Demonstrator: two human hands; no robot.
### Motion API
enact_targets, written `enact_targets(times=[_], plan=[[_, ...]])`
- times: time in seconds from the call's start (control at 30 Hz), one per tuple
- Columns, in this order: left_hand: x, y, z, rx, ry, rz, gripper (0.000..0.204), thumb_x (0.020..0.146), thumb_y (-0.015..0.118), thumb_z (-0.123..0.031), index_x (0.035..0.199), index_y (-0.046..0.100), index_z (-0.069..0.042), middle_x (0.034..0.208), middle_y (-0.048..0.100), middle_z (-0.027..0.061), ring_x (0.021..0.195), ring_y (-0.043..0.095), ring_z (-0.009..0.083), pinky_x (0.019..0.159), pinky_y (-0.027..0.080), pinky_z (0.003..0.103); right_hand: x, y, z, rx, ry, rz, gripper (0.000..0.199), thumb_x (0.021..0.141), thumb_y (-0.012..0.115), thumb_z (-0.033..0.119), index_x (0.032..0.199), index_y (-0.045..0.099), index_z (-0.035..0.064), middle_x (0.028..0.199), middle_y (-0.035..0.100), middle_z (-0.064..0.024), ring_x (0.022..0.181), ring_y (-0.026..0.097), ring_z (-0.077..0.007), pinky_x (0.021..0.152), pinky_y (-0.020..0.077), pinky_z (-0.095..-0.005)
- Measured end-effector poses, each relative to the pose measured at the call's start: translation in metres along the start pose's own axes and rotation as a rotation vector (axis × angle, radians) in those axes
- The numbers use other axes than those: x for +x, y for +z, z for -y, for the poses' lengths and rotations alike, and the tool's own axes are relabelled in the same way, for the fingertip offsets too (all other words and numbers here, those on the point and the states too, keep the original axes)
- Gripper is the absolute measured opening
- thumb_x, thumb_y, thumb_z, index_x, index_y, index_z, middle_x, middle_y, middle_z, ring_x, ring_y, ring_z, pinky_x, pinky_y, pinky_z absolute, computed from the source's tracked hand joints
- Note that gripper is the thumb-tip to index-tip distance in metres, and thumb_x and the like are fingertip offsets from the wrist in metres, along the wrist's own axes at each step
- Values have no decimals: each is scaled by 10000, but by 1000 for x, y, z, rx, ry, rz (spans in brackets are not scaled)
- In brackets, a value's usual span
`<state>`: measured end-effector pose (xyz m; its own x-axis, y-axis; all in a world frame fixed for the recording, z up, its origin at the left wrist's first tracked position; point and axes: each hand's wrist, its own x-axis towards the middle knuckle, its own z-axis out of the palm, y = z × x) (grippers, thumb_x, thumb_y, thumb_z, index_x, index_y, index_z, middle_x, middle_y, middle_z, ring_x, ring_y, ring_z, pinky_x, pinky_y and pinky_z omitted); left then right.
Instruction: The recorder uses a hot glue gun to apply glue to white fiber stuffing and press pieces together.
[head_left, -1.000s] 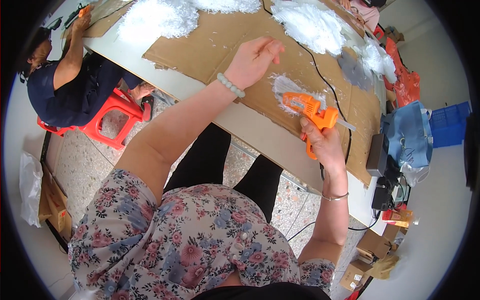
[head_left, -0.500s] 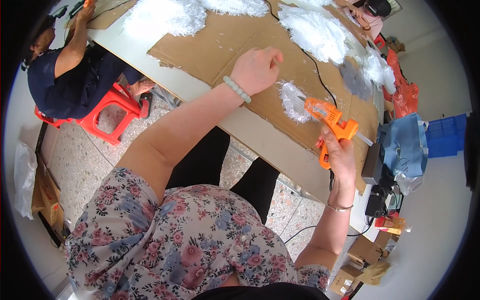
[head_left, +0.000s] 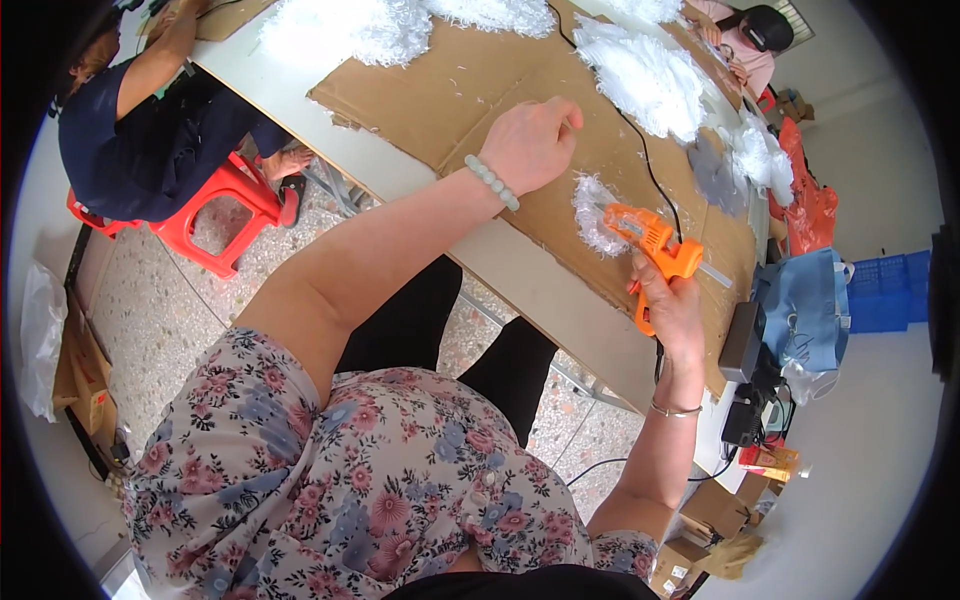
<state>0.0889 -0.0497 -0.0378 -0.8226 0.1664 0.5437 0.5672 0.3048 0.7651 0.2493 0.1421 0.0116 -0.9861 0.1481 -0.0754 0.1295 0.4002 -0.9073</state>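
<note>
While the orange glue gun (head_left: 655, 250) is gripped in the right hand (head_left: 672, 308), fingers wrapped tight round its handle, its nozzle is pointed at a small white fluffy tuft (head_left: 592, 212) lying on the cardboard sheet (head_left: 470, 85); whether nozzle and tuft touch cannot be told. The gun is held just above the cardboard, near the table's front edge, with a black cord (head_left: 640, 150) seen running across the sheet behind it. The left hand (head_left: 532, 142) is rested on the cardboard just left of the tuft, fingers curled together in a loose fist; nothing held in it can be made out. A bead bracelet (head_left: 491, 181) is worn on the left wrist, a thin bangle (head_left: 672, 409) on the right. Larger white fluffy piles (head_left: 645, 75) are spread farther up the sheet. The white table (head_left: 545, 290) is shared with a seated person in dark blue (head_left: 150, 130) on a red stool (head_left: 225, 215) at far left. A blue bag (head_left: 805, 310) is seen at the right end.
</note>
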Motion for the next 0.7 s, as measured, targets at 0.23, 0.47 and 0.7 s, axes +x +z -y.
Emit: enact_targets(times=[0.23,0.47,0.7], plan=[[0,0,-1,9,-9,-1,96,786,520,-84,849,592,-78,650,606,136,701,595,334,646,470,445,10,8,12,64,-67,-44,256,894,618,241,1002,560,17,770,568,-15,682,542,-106,621,433,-248],[-1,2,0,61,26,-7,141,798,473,-61,891,578,-55,677,625,120,633,613,287,599,469,391,27,11,7,-176,1,-28,242,899,608,258,975,571,32,742,570,3,660,526,-89,607,421,-235],[-4,0,-5,107,67,11,130,769,515,-65,875,590,-75,651,599,116,667,584,318,612,458,417,7,-5,1,-94,6,16,238,894,618,228,994,550,23,811,561,-16,705,530,-107,646,430,-251]])
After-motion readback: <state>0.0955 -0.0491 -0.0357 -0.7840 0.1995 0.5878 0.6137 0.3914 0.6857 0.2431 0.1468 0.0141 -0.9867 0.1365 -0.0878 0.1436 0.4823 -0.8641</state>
